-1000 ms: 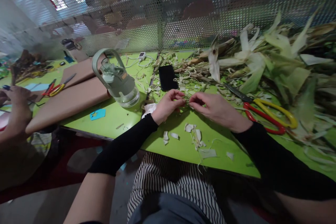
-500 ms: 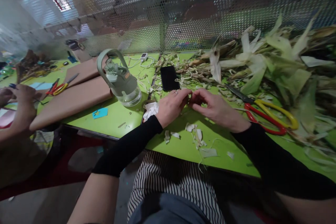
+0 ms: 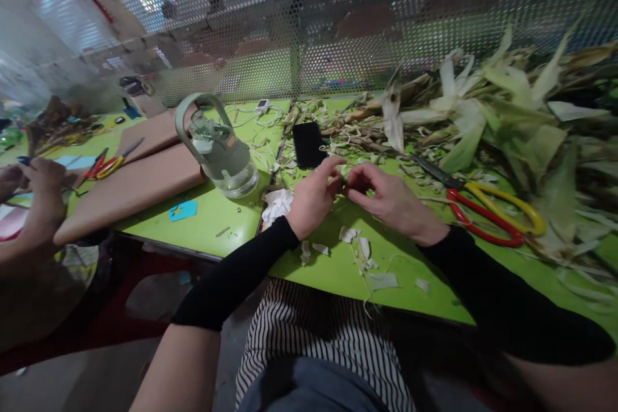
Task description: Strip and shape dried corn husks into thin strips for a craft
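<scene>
My left hand (image 3: 313,198) is closed, its fingers curled and their tips brought up to those of my right hand (image 3: 386,196). My right hand pinches with thumb and forefinger. Between the fingertips is a small greenish strip, mostly hidden, whose material I cannot make out. Below the hands lie pale husk scraps (image 3: 364,250) on the green table (image 3: 309,273). Just beyond my left hand rests a black phone (image 3: 308,143). Scissors with red and yellow handles (image 3: 487,212) lie to the right of my right hand. A crumpled white tissue (image 3: 277,205) is beside my left wrist.
A pile of corn husks (image 3: 502,109) covers the right back. On the left stand a pale green water bottle (image 3: 222,158), a brown wrapped bundle (image 3: 135,190) and a blue tag (image 3: 182,210). Another person's hand (image 3: 46,183) works at far left. A perforated metal screen (image 3: 241,64) runs behind.
My left hand has turned, its fingers curling in from a more stretched pinch. My right hand stays nearly in place, fingertips close to the left. The view has shifted slightly.
</scene>
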The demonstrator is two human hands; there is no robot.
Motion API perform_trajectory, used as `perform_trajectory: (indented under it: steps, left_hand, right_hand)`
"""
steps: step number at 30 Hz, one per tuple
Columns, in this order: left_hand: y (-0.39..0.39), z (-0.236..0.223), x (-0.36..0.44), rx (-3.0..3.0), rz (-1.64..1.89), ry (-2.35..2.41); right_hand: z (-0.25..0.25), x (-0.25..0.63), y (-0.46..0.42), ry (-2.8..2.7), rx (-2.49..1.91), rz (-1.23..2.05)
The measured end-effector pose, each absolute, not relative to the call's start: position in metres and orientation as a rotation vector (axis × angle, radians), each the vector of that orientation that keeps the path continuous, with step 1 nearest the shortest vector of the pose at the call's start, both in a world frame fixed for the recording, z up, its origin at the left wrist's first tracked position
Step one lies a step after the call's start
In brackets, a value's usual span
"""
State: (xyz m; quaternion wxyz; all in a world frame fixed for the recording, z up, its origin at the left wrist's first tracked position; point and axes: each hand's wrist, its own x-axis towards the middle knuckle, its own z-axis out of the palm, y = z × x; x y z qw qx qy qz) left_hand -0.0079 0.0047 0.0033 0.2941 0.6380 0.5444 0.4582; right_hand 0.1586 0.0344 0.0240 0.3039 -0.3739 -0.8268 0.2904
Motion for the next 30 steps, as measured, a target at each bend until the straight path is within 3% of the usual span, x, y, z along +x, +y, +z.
perform_trajectory:
  steps: [14,20,26,30]
  left_hand:
    - [0.014,-0.005,-0.008,1.479,1.415,1.257]
    - [0.016,-0.004,-0.010,1.452,1.306,1.274]
    - [0.024,-0.019,-0.011,1.522,1.204,1.293]
    - [0.023,-0.016,-0.015,1.690,1.155,1.311]
  right_hand:
    - [0.019,0.158,0.038,-1.997,-1.072,0.861]
    - [0.018,0.168,0.049,-2.174,-1.162,0.722]
    - [0.004,0.171,0.058,-2.217,-1.154,0.924]
    - [0.003,0.169,0.060,-2.278,-1.120,0.781]
